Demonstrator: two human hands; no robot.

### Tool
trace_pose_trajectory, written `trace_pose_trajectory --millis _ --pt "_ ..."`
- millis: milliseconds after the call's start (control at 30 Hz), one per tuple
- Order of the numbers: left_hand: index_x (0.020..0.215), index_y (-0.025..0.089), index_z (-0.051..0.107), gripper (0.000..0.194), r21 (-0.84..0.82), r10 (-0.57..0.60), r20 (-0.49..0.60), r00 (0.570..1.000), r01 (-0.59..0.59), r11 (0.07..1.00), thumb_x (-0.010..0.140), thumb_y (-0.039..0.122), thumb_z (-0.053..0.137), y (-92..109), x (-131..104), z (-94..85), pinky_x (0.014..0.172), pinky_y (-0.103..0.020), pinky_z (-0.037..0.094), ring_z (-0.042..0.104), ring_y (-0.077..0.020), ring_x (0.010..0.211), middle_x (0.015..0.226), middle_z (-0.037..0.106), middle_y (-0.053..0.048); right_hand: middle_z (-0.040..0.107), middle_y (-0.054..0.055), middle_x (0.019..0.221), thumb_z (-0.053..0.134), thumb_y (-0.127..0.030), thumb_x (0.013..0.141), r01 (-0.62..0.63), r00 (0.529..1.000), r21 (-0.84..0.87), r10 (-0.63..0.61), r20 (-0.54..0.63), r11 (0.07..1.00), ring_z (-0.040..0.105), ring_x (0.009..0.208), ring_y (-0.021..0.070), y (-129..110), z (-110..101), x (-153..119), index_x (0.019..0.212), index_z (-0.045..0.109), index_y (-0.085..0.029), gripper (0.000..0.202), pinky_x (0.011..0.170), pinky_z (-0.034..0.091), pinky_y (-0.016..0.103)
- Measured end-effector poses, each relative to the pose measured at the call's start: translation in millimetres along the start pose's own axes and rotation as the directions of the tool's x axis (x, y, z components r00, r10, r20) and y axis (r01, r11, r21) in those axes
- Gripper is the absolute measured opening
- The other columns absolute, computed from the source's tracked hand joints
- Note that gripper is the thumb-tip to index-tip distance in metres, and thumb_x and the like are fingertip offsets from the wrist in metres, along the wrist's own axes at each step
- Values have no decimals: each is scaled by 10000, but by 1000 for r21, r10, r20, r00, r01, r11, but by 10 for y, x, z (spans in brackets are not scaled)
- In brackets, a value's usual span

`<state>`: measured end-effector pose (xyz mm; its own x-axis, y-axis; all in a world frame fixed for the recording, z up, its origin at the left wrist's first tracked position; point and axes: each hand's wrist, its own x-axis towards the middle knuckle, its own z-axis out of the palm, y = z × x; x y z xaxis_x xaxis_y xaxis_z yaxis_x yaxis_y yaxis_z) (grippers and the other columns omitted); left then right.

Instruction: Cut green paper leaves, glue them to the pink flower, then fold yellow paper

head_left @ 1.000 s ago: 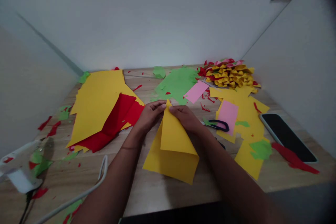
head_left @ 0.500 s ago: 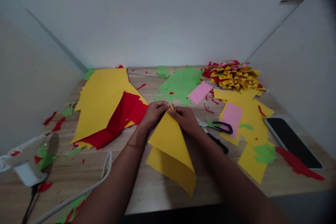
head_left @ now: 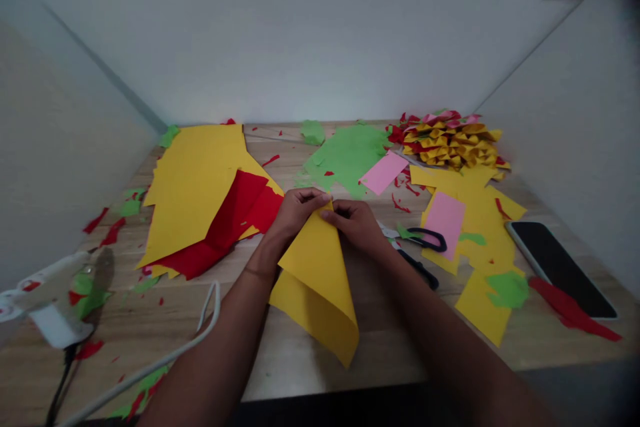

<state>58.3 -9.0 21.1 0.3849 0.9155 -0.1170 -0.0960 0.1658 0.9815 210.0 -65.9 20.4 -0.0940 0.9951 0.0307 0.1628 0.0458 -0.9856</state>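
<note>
A yellow paper sheet (head_left: 323, 273), folded over on itself with its lower part curling open, hangs above the front middle of the table. My left hand (head_left: 300, 208) pinches its top corner from the left. From the right, my right hand (head_left: 354, 219) grips the same corner, thumb on the paper's face. The fingertips of both hands nearly meet there. Just right of my right hand lie scissors (head_left: 423, 240) with dark handles, a green scrap on them. Red paper (head_left: 235, 223) rests on large yellow sheets (head_left: 195, 180) to the left.
A white glue gun (head_left: 63, 320) stands at left, near a white cable (head_left: 150, 367). Green paper (head_left: 347, 153) lies at the back, beside a pile of folded yellow, red and pink pieces (head_left: 450, 140). At right are yellow cutouts (head_left: 487, 233) and a phone (head_left: 563, 270).
The lower end of the folded yellow sheet has swung a little to the left. Both hands keep their hold on its top corner. The view has shifted slightly.
</note>
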Motion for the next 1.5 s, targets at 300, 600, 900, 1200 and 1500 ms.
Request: trace_pose_trajectory --millis 300,600,900,1200,1500 --pt "657 170 615 361 -93 -24 -168 986 9 996 569 444 835 -33 59 25 500 -218 371 450 -73 480 546 522 64 748 23 883 773 -497 699 -218 933 170 154 326 961 694 823 218 78 -22 0 885 733 -201 352 763 522 307" --pt "907 165 679 500 -118 -25 92 995 36 992 615 534 848 45 -49 -53 540 -206 418 571 -94 590 763 637 6 728 11 794 756 -437 696 -165 975 147 138 175 975 663 733 179 100 -21 -10 814 710 -167 298 692 504 279" --pt "629 181 516 412 76 35 -39 999 -32 997 619 444 832 325 -587 375 486 -209 319 436 -69 490 565 508 58 746 51 812 696 -497 790 -295 955 241 290 55 925 673 682 191 -174 6 -1102 896 719 -183 332 586 491 269" --pt "788 183 649 317 193 -232 188 954 196 962 668 415 828 491 -1505 697 510 -225 419 602 -144 574 684 652 -3 746 70 813 727 -568 774 -267 897 296 348 -271 917 673 682 218 -415 1 -2198 864 724 -173 405 556 504 285" --pt "663 181 679 272 342 -241 163 957 174 923 738 429 761 712 -2255 923 432 -206 319 508 -109 501 611 623 -8 762 66 854 804 -496 729 -137 942 354 232 -242 925 686 722 194 -710 -145 -2470 905 762 -191 355 612 554 279"
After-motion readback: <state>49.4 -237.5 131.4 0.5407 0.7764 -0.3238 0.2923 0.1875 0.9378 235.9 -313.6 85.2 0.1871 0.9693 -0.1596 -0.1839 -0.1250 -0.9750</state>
